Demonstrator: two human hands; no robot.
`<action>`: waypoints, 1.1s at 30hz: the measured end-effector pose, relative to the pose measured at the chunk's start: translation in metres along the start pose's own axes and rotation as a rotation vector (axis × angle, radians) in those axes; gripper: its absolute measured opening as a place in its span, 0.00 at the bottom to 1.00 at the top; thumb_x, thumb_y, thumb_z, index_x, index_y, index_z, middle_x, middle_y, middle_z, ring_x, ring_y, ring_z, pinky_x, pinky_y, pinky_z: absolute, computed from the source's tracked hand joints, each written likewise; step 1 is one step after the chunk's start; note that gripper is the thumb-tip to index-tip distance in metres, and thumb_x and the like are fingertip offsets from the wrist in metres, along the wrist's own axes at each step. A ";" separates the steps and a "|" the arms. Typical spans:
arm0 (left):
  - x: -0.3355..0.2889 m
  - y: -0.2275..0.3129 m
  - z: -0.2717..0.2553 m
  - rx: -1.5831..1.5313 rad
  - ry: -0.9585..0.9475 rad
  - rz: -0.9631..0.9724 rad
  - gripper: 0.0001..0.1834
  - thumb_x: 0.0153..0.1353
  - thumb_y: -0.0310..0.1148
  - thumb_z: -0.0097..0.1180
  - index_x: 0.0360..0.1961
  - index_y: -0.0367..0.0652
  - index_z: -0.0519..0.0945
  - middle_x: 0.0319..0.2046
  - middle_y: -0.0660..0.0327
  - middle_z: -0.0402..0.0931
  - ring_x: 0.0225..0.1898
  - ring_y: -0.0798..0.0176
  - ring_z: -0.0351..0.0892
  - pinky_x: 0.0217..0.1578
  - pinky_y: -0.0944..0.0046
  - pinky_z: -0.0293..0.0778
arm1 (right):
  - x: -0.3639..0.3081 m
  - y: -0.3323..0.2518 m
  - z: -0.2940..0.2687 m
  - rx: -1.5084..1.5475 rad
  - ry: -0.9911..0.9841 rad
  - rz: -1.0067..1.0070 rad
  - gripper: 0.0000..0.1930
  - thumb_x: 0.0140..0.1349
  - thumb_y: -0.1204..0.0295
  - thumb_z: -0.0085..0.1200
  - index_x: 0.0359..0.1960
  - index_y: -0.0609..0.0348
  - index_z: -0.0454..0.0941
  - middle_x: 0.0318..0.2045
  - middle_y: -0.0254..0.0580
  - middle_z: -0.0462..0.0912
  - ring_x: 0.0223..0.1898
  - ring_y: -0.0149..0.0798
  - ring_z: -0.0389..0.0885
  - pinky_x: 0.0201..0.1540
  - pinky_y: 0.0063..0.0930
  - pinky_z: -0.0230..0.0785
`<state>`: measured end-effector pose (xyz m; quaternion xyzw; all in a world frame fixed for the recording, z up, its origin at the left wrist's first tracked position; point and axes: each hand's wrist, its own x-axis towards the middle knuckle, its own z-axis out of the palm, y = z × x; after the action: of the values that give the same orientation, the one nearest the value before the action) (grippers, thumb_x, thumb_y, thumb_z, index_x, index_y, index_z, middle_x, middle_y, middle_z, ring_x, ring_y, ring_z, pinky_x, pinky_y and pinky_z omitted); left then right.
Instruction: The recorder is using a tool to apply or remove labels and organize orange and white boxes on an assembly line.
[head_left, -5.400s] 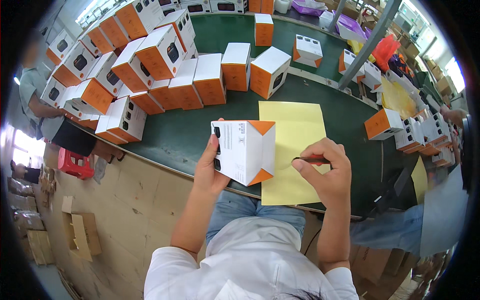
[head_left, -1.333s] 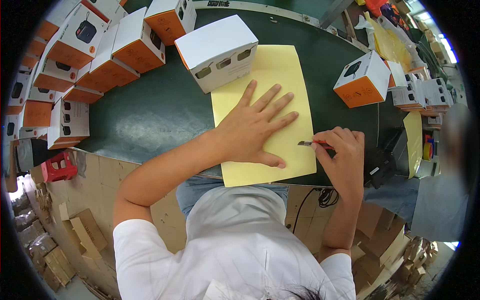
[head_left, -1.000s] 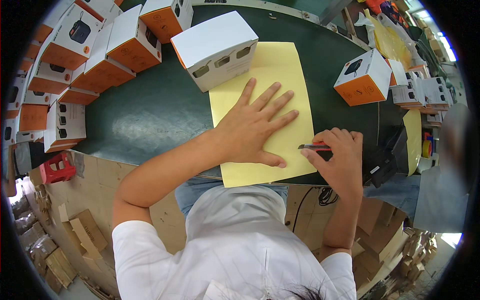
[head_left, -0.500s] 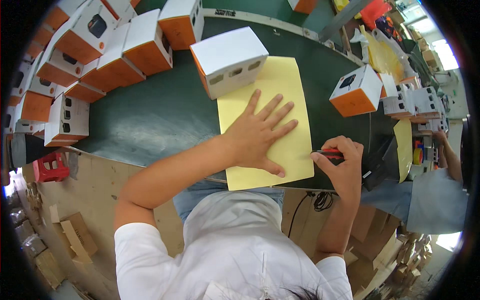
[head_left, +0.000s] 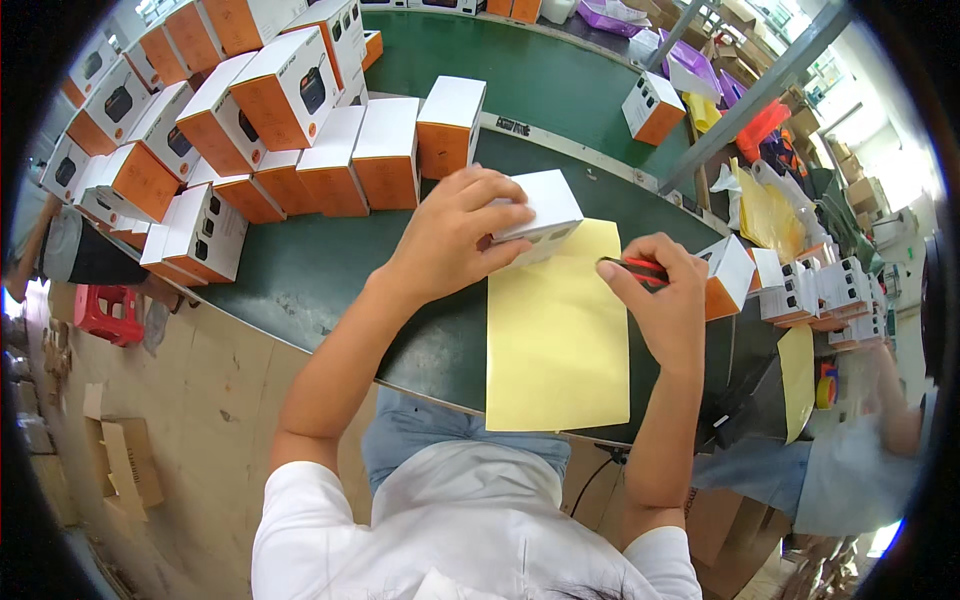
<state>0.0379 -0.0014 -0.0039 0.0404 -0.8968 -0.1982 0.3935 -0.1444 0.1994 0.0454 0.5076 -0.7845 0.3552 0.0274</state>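
Observation:
My left hand (head_left: pixel 452 236) is closed around the left side of a white and orange box (head_left: pixel 548 205), with the thumb low on its near face. This box stands on the far part of a yellow sheet (head_left: pixel 558 350), which lies on the dark green tabletop. Close to the sheet's far right side, my right hand (head_left: pixel 668 305) grips a red and black utility knife (head_left: pixel 642 272). Its tip points left, towards the box; I cannot make out whether a blade is out.
Many similar boxes (head_left: pixel 330 165) are stacked at the far left, and more boxes (head_left: pixel 728 275) stand at the right. A grey metal post (head_left: pixel 745 95) rises beyond the bench. A co-worker's arm (head_left: pixel 895 400) shows at the right edge. A red stool (head_left: pixel 108 315) stands on the floor.
My left hand has lifted off the yellow sheet and taken hold of the box. My right hand, still with the utility knife, has moved farther up along the sheet. The view has shifted.

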 end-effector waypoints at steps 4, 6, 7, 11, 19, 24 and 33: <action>-0.006 -0.002 0.008 -0.005 0.044 0.004 0.17 0.53 0.29 0.74 0.45 0.42 0.88 0.50 0.58 0.82 0.57 0.51 0.80 0.56 0.54 0.77 | 0.015 -0.012 0.012 -0.038 0.000 -0.038 0.17 0.52 0.57 0.75 0.31 0.53 0.82 0.27 0.33 0.81 0.35 0.38 0.76 0.51 0.35 0.57; -0.008 -0.005 0.009 0.023 0.055 0.044 0.18 0.52 0.31 0.75 0.46 0.42 0.88 0.50 0.58 0.83 0.58 0.50 0.79 0.57 0.52 0.76 | 0.020 -0.015 0.017 -0.035 0.000 -0.037 0.16 0.52 0.58 0.75 0.31 0.53 0.82 0.28 0.33 0.82 0.35 0.38 0.77 0.51 0.35 0.57; -0.008 -0.005 0.009 0.024 0.056 0.044 0.18 0.52 0.31 0.75 0.46 0.42 0.88 0.50 0.58 0.83 0.58 0.50 0.79 0.57 0.52 0.76 | 0.022 -0.015 0.020 -0.036 0.005 -0.050 0.17 0.52 0.57 0.75 0.31 0.53 0.83 0.28 0.33 0.82 0.35 0.39 0.77 0.51 0.36 0.58; -0.008 -0.004 0.007 0.013 0.065 0.068 0.19 0.51 0.33 0.77 0.45 0.41 0.88 0.50 0.58 0.83 0.59 0.50 0.80 0.57 0.52 0.77 | 0.028 -0.020 0.028 -0.083 0.005 -0.084 0.17 0.53 0.54 0.73 0.32 0.53 0.83 0.29 0.34 0.83 0.36 0.39 0.77 0.51 0.37 0.57; -0.002 0.005 0.022 -0.027 0.209 -0.002 0.16 0.49 0.32 0.78 0.38 0.40 0.86 0.43 0.57 0.83 0.52 0.50 0.84 0.51 0.55 0.79 | 0.031 -0.027 0.033 -0.202 0.036 -0.145 0.17 0.55 0.54 0.72 0.32 0.52 0.83 0.28 0.34 0.82 0.37 0.39 0.78 0.51 0.38 0.57; -0.001 -0.001 0.027 -0.004 0.258 0.011 0.15 0.47 0.27 0.78 0.35 0.41 0.85 0.41 0.58 0.83 0.50 0.52 0.85 0.49 0.56 0.80 | 0.034 -0.020 0.033 -0.270 0.081 -0.202 0.16 0.57 0.55 0.71 0.33 0.51 0.83 0.29 0.33 0.82 0.38 0.40 0.78 0.51 0.40 0.57; -0.004 -0.003 0.025 -0.017 0.250 0.010 0.16 0.48 0.31 0.79 0.37 0.42 0.86 0.42 0.58 0.84 0.51 0.53 0.85 0.50 0.55 0.80 | 0.020 -0.014 0.039 0.021 0.060 -0.517 0.05 0.55 0.75 0.67 0.33 0.49 0.86 0.25 0.32 0.79 0.31 0.39 0.77 0.44 0.36 0.63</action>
<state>0.0218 0.0050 -0.0229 0.0570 -0.8394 -0.1972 0.5033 -0.1304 0.1576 0.0317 0.6806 -0.6240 0.3593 0.1353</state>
